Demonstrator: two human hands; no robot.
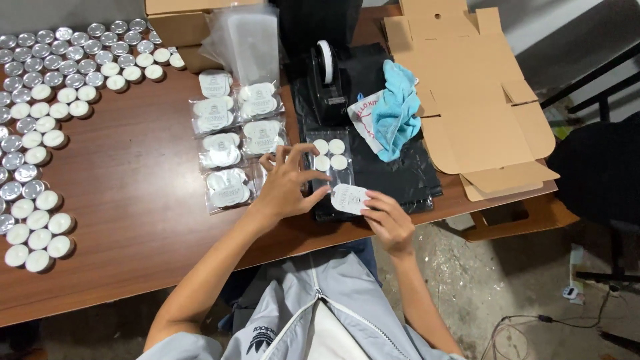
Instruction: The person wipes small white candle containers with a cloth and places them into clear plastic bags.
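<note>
My left hand [285, 181] rests with spread fingers on a clear plastic bag [331, 163] that holds several white tealight candles, pinning it to the black sheet [393, 170] on the table. My right hand [389, 219] pinches a white paper label card [349, 199] at the bag's near end, by the table's front edge. Left of my left hand lie packed candle bags with labels [230, 137], in two rows.
Many loose tealights in metal cups [40, 120] cover the table's left side. A black tape dispenser [328, 80], a blue cloth [398, 110], flat cardboard boxes [473, 100], a stack of clear bags [247, 40] and a brown box [183, 20] stand farther back. A black chair [600, 167] is at right.
</note>
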